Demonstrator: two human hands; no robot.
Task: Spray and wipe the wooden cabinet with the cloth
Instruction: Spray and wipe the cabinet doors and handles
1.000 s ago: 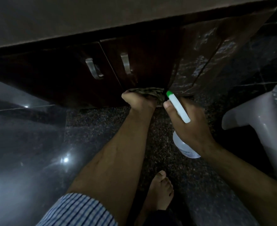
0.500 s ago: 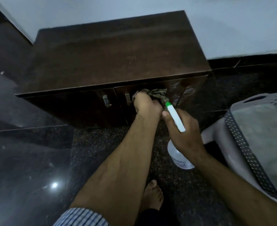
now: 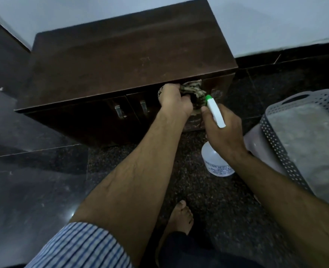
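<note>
Our left hand [image 3: 174, 100] clutches the crumpled brown-patterned cloth [image 3: 193, 89] against the front top edge of the dark brown wooden cabinet [image 3: 121, 60]; our right hand [image 3: 223, 132] grips the green-tipped white spray bottle [image 3: 215, 113] just before that front.

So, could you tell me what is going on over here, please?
A person is cleaning a dark wooden cabinet. Their left hand grips a bunched cloth against the top of its front, right of the two door handles. Their right hand holds a spray bottle just beside the cloth, green nozzle toward the cabinet. A grey basket stands to the right.
</note>
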